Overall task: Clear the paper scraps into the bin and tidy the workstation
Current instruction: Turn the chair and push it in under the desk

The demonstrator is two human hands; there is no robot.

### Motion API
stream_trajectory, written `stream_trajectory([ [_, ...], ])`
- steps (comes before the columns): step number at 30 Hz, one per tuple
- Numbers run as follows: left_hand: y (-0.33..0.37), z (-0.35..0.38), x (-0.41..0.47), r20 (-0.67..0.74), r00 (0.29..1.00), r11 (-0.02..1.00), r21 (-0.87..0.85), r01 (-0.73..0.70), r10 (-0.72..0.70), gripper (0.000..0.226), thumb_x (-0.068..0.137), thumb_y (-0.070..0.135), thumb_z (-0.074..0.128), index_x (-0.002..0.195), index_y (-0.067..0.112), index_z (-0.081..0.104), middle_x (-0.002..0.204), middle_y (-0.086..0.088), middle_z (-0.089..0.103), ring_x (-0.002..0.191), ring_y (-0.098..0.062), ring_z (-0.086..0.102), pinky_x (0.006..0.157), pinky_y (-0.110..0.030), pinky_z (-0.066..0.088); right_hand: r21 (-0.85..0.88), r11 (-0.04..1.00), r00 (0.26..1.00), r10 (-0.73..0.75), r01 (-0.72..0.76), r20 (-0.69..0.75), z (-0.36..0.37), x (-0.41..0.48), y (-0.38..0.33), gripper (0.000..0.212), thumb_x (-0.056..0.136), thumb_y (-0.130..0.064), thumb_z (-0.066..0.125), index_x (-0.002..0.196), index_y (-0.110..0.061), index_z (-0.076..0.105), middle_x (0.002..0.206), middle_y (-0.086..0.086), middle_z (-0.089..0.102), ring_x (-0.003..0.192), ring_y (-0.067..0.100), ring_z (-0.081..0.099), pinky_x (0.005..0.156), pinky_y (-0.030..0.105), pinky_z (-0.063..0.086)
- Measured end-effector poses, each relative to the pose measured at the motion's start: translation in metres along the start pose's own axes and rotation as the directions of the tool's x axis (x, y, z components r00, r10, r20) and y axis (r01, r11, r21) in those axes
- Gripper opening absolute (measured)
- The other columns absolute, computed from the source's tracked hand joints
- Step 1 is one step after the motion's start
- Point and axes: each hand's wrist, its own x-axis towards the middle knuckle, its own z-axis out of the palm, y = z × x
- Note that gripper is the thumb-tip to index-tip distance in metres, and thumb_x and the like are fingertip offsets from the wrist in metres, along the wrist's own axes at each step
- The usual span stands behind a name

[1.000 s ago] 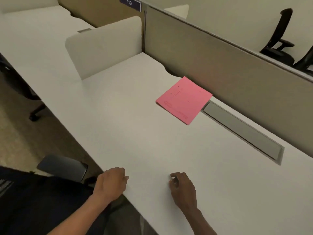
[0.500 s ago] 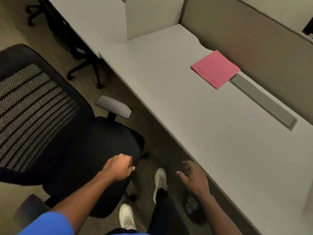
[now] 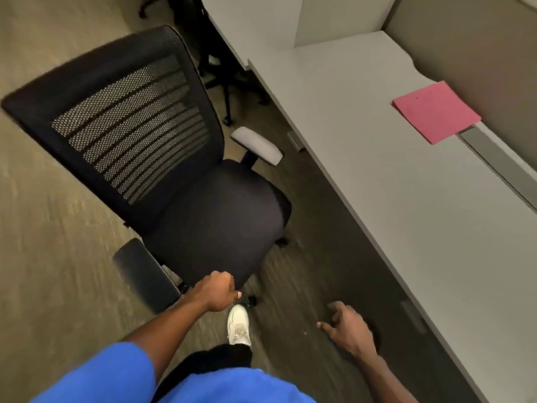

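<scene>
A black mesh-backed office chair [image 3: 186,175] stands on the floor left of the white desk [image 3: 406,199]. My left hand [image 3: 216,292] is curled into a fist at the front edge of the chair's seat; whether it grips the seat I cannot tell. My right hand [image 3: 348,330] hangs over the floor beside the desk's edge with fingers apart, holding nothing. A pink paper folder [image 3: 436,112] lies flat near the back of the desk, against the beige partition. No paper scraps or bin are in view.
A grey cable-tray lid [image 3: 499,167] is set into the desk right of the folder. A second chair's base [image 3: 226,82] stands under the neighbouring desk. My white shoe [image 3: 239,325] is on the floor between my hands. A low divider [image 3: 343,18] separates the desks.
My view swung from the desktop down to the floor and chair as I stepped back. Both hands left the desk's edge; the left closed into a fist by the chair seat.
</scene>
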Motion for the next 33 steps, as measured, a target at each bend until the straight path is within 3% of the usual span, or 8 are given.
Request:
stream_trajectory([
  [4,-0.024,0.022,-0.032,-0.043,0.999,1.0,-0.003,0.021,-0.021,0.038,0.092,0.051,0.067,0.087,0.014,0.073,0.089,-0.003,0.075,0.086,-0.024,0.072,0.08,-0.039,0.059,-0.036,0.999,0.998,-0.035,0.037,0.048,0.029,-0.016,-0.007,0.075,0.084,-0.069,0.066,0.145,-0.027,0.048,0.14,0.003,0.059,0.123,0.024,0.062,0.097,0.042,0.056],
  [11,-0.078,0.037,-0.082,-0.118,0.989,0.995,-0.05,0.085,-0.091,0.029,0.091,0.047,0.071,0.085,0.019,0.073,0.084,0.004,0.071,0.082,-0.018,0.069,0.076,-0.032,0.054,-0.065,0.987,0.987,-0.139,0.144,0.076,0.077,-0.056,-0.04,0.066,0.084,-0.068,0.064,0.133,-0.025,0.052,0.137,0.003,0.061,0.123,0.027,0.063,0.093,0.04,0.055],
  [16,-0.109,0.017,-0.103,-0.217,0.973,0.992,-0.106,0.062,-0.084,0.024,0.093,0.042,0.073,0.086,0.019,0.076,0.083,0.003,0.074,0.082,-0.017,0.069,0.072,-0.032,0.051,-0.074,0.973,0.971,-0.209,0.219,0.119,0.1,-0.085,-0.081,0.067,0.089,-0.062,0.063,0.144,-0.024,0.049,0.148,0.005,0.055,0.135,0.027,0.056,0.104,0.043,0.052],
  [18,-0.127,0.005,-0.103,-0.235,0.969,0.992,-0.11,0.057,-0.081,0.025,0.091,0.044,0.074,0.084,0.02,0.075,0.081,0.006,0.074,0.08,-0.016,0.069,0.072,-0.033,0.054,-0.08,0.966,0.964,-0.237,0.247,0.122,0.107,-0.09,-0.102,0.065,0.09,-0.06,0.063,0.142,-0.025,0.049,0.146,0.004,0.056,0.132,0.027,0.058,0.103,0.044,0.053],
  [25,-0.215,-0.066,-0.081,-0.271,0.96,0.988,-0.154,0.031,-0.072,0.025,0.09,0.043,0.078,0.084,0.019,0.074,0.081,0.004,0.074,0.08,-0.017,0.07,0.073,-0.031,0.052,-0.112,0.955,0.959,-0.266,0.276,0.094,0.137,-0.086,-0.194,0.065,0.089,-0.059,0.064,0.142,-0.026,0.048,0.143,0.005,0.057,0.128,0.029,0.06,0.098,0.045,0.053],
  [30,-0.289,-0.154,-0.056,-0.29,0.955,0.993,-0.115,0.025,-0.058,0.024,0.091,0.037,0.079,0.077,0.019,0.072,0.073,0.0,0.072,0.079,-0.024,0.073,0.073,-0.033,0.053,-0.069,0.973,0.976,-0.218,0.219,0.031,0.162,-0.071,-0.279,0.061,0.086,-0.058,0.063,0.136,-0.026,0.047,0.135,0.006,0.061,0.123,0.031,0.061,0.094,0.044,0.053],
  [33,-0.32,-0.216,-0.042,-0.345,0.937,0.99,-0.14,0.005,-0.054,0.031,0.091,0.04,0.078,0.078,0.012,0.075,0.074,-0.007,0.077,0.079,-0.029,0.076,0.08,-0.039,0.059,-0.04,0.981,0.982,-0.19,0.189,-0.013,0.175,-0.064,-0.331,0.064,0.084,-0.06,0.063,0.137,-0.028,0.045,0.134,0.006,0.059,0.125,0.032,0.059,0.095,0.048,0.054],
])
